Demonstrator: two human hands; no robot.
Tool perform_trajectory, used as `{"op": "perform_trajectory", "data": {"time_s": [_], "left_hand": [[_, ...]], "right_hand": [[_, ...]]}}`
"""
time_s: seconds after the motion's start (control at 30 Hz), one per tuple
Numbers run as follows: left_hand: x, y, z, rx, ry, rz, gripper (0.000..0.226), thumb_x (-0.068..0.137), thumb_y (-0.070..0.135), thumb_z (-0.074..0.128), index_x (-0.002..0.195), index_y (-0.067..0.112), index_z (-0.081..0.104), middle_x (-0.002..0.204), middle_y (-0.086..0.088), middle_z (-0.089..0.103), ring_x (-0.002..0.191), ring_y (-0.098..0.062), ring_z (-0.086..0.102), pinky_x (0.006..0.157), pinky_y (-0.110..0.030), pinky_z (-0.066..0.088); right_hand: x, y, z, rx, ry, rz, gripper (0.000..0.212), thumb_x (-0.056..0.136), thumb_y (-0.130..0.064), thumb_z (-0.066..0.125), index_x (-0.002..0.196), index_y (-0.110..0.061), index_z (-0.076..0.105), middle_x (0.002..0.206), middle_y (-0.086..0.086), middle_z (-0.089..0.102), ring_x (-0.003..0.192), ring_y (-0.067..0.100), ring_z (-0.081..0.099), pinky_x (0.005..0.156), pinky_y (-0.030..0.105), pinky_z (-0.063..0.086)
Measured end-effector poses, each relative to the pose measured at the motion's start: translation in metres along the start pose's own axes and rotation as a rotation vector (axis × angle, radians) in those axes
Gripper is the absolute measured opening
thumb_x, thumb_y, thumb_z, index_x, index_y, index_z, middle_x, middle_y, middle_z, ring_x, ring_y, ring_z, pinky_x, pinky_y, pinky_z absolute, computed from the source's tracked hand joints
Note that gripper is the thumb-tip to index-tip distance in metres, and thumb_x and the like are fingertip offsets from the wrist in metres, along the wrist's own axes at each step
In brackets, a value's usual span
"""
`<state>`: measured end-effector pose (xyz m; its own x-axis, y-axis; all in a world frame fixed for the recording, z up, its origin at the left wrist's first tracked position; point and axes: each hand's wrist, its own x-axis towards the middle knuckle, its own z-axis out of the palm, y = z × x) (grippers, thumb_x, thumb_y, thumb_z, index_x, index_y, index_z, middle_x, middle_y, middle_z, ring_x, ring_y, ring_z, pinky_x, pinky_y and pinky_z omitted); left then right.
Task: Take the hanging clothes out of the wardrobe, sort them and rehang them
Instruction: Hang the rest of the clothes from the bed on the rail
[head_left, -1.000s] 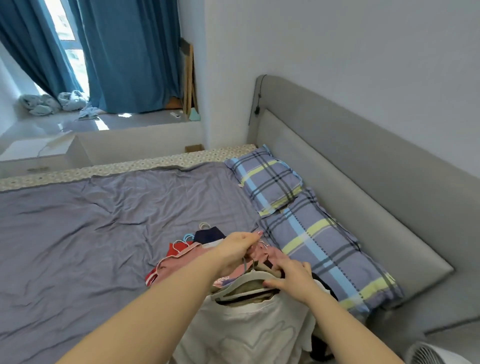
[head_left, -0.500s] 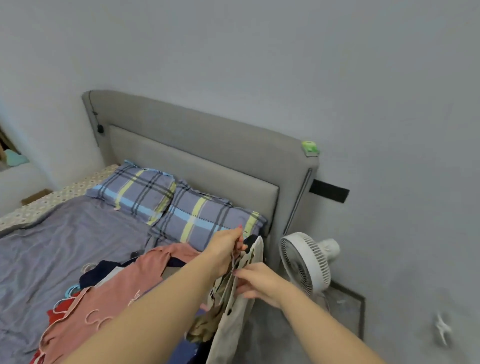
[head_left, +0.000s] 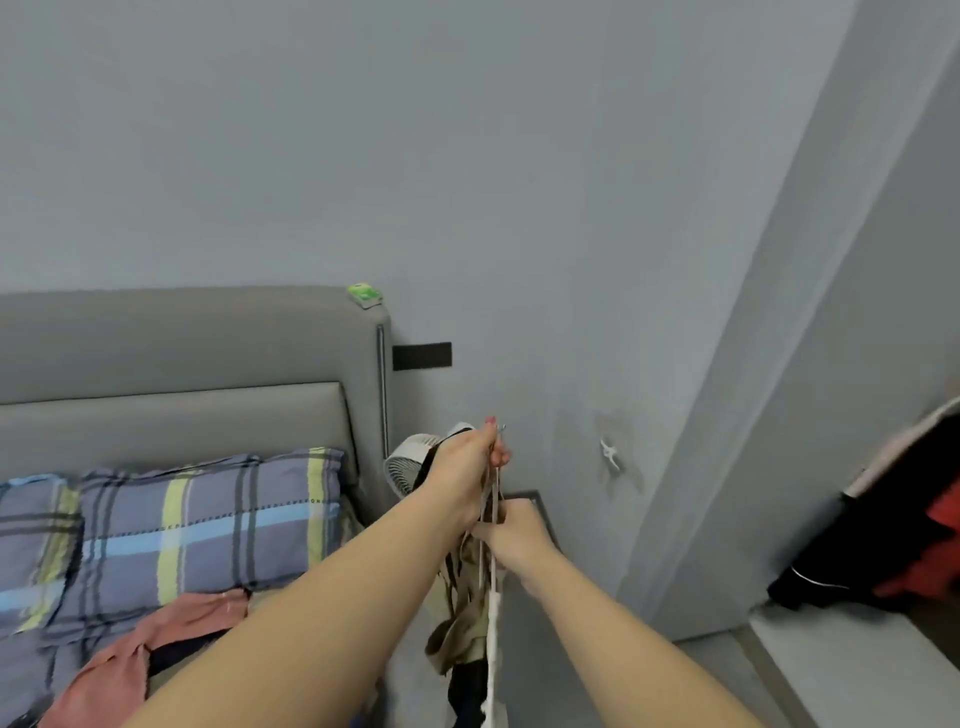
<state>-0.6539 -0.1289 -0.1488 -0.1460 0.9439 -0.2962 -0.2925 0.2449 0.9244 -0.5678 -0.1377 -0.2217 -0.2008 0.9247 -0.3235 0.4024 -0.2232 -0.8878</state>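
Left hand (head_left: 467, 462) pinches the hanger hooks (head_left: 500, 429), right hand (head_left: 511, 530) clamps the hangers just below; clothes (head_left: 470, 618) dangle straight down, wardrobe (head_left: 883, 519) off to my right.

Hidden and cut-off parts beside the bed

The left hand (head_left: 464, 470) is covering most of the white round fan (head_left: 402, 470); the bundle of beige, white and dark hanging clothes (head_left: 470, 629) is running off the bottom edge, its hanger hooks too small to count; red-and-black garments (head_left: 883, 540) are being cropped at the right edge.
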Motion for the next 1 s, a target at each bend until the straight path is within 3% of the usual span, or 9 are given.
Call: {"op": "perform_trajectory", "data": {"time_s": [0.1,0.23,0.3,0.4,0.47,0.57,0.73,0.87,1.0], "left_hand": [[-0.021,-0.004,0.031,0.08,-0.211,0.02,0.027,0.098,0.029,0.053,0.078,0.011,0.057,0.063,-0.001,0.055,0.072,-0.014,0.058,0.078,-0.027,0.039],[-0.041,-0.016,0.057,0.636,-0.254,0.167,0.036,0.098,0.043,0.047,0.103,0.011,0.063,0.094,-0.003,0.068,0.09,-0.017,0.064,0.08,-0.028,0.048],[-0.049,-0.037,0.064,0.736,-0.28,0.017,0.038,0.099,0.043,0.043,0.107,0.01,0.06,0.097,-0.005,0.064,0.088,-0.021,0.061,0.085,-0.034,0.048],[-0.065,-0.074,0.086,0.791,-0.438,-0.293,0.037,0.098,0.047,0.043,0.105,0.015,0.061,0.097,-0.001,0.065,0.083,-0.017,0.059,0.077,-0.031,0.044],[-0.068,-0.094,0.117,0.749,-0.512,-0.307,0.04,0.096,0.049,0.045,0.098,0.015,0.064,0.09,0.0,0.068,0.081,-0.016,0.061,0.076,-0.031,0.049],[-0.084,-0.115,0.175,0.666,-0.579,-0.318,0.047,0.095,0.049,0.045,0.108,0.01,0.069,0.102,-0.009,0.073,0.099,-0.027,0.068,0.095,-0.041,0.052],[-0.128,-0.151,0.258,0.706,-0.636,-0.211,0.043,0.104,0.039,0.028,0.098,0.018,0.065,0.097,-0.006,0.069,0.09,-0.02,0.065,0.087,-0.031,0.053],[-0.125,-0.174,0.293,0.544,-0.618,-0.242,0.04,0.102,0.029,0.035,0.094,0.008,0.068,0.083,-0.009,0.072,0.076,-0.023,0.067,0.073,-0.032,0.056],[-0.106,-0.178,0.334,0.485,-0.643,-0.255,0.035,0.099,0.032,0.044,0.098,0.007,0.069,0.1,-0.02,0.072,0.087,-0.032,0.067,0.089,-0.046,0.054]], "right_hand": [[-0.033,0.011,-0.031,0.121,0.122,0.035,0.018,0.085,-0.008,0.061,0.069,-0.015,0.066,0.064,0.0,0.063,0.061,0.014,0.058,0.056,0.024,0.043],[-0.068,0.032,-0.08,0.186,0.312,0.099,0.02,0.086,-0.011,0.062,0.066,-0.015,0.061,0.061,0.003,0.057,0.059,0.019,0.054,0.054,0.026,0.041],[-0.082,0.046,-0.106,0.237,0.387,0.135,0.021,0.088,-0.011,0.061,0.068,-0.015,0.058,0.061,0.003,0.055,0.055,0.017,0.052,0.047,0.023,0.037],[-0.103,0.062,-0.141,0.361,0.486,0.156,0.019,0.087,-0.006,0.062,0.07,-0.01,0.056,0.059,0.007,0.053,0.047,0.017,0.047,0.038,0.022,0.031],[-0.118,0.069,-0.164,0.43,0.53,0.162,0.018,0.087,-0.004,0.062,0.07,-0.007,0.057,0.056,0.009,0.053,0.043,0.017,0.045,0.037,0.021,0.03],[-0.146,0.083,-0.203,0.479,0.588,0.17,0.021,0.087,-0.004,0.063,0.066,-0.005,0.059,0.052,0.008,0.053,0.044,0.016,0.044,0.039,0.022,0.029],[-0.18,0.128,-0.271,0.5,0.625,0.186,0.018,0.087,-0.009,0.065,0.07,-0.003,0.062,0.056,0.01,0.055,0.045,0.016,0.044,0.039,0.023,0.03],[-0.19,0.155,-0.305,0.597,0.627,0.18,0.014,0.091,-0.01,0.059,0.082,-0.001,0.064,0.072,0.012,0.063,0.05,0.013,0.049,0.042,0.022,0.032],[-0.191,0.159,-0.348,0.551,0.773,0.143,0.017,0.097,-0.018,0.054,0.084,-0.009,0.061,0.067,0.002,0.059,0.059,0.011,0.054,0.048,0.019,0.038]]}}
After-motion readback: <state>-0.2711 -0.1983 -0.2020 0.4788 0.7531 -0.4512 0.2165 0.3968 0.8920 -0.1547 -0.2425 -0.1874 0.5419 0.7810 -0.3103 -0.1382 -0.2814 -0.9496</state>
